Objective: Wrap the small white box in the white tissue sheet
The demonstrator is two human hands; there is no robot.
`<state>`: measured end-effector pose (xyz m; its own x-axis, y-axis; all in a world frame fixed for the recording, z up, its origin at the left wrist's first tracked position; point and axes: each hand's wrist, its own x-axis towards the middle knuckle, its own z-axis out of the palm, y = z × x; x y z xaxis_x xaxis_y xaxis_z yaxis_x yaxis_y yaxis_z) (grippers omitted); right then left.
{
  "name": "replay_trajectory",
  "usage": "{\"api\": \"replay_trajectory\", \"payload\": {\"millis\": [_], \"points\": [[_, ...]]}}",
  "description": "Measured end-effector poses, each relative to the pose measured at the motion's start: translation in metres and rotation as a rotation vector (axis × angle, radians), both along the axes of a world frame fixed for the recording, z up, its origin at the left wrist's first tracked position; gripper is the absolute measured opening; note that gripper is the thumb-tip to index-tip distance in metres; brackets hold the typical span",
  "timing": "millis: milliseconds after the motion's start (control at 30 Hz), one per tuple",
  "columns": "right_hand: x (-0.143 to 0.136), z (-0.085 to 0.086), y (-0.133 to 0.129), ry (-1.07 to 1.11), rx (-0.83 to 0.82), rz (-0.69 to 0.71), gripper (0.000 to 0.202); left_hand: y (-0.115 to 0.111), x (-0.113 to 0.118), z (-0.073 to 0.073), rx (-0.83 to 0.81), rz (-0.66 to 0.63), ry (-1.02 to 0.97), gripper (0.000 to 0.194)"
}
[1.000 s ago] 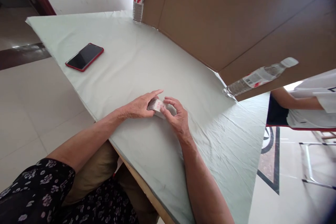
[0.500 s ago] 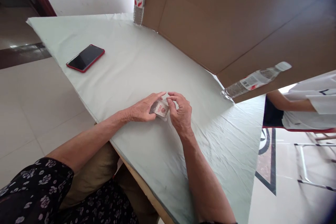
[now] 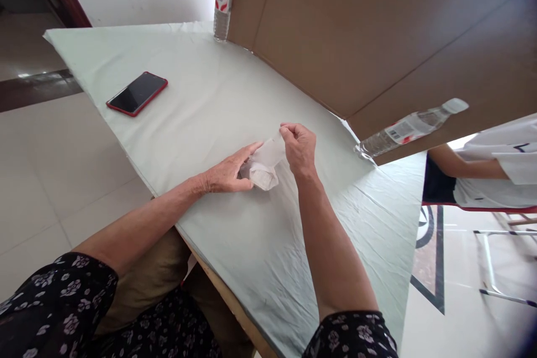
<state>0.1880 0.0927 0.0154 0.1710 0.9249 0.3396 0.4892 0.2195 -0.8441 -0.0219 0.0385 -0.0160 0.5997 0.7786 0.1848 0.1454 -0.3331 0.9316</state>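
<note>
Head view: partway state, as I judge it. Film (image 3: pixel 271 151) stands drawn up and out from one side of the packet (image 3: pixel 263 178), spread as a thin, pale, see-through sheet. Done so far: one end of the film is lifted clear. Left: film and packet are not yet apart; the lower folds wrap or lie against the packet, which of the two I cannot tell. Print on the packet is not readable.

Grip, right hand (image 3: pixel 301 148): thumb and forefinger pinch the film's upper edge, other fingers curled in. The hand is above and to the side of the packet, apart from it; only the film bridges the gap.

Grip, left hand (image 3: pixel 229 173): curved round the packet's near-left end, thumb along the lower side, fingers along the upper, partly hidden by film. Contact looks light; pressure cannot be judged.

Packet position: just over the cloth (image 3: pixel 197 117) or resting on it, unclear, its far end protruding beyond the left thumb, below the right hand's pinch. Phone (image 3: pixel 137 93) lies well apart.
</note>
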Motion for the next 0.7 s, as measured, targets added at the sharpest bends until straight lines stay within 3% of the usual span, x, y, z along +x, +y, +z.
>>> {"api": "replay_trajectory", "payload": {"millis": [167,300,467,600,700], "points": [[-0.004,-0.005,0.019,0.093,-0.027,-0.004,0.015,0.002,-0.004,0.006,-0.231,-0.008,-0.121,0.070],[-0.005,-0.008,0.018,0.124,-0.013,-0.009,0.020,0.003,-0.003,0.010,-0.353,0.027,-0.161,0.059],[-0.004,-0.003,-0.023,0.165,0.041,-0.124,0.020,0.007,-0.001,0.005,-0.446,0.080,-0.248,0.061],[-0.012,0.000,-0.068,-0.034,-0.123,-0.053,0.035,0.009,0.000,-0.001,-0.497,0.109,-0.338,0.061],[-0.021,-0.002,-0.081,-0.232,-0.196,-0.038,0.042,0.008,0.000,-0.002,-0.499,0.102,-0.359,0.056]]}}
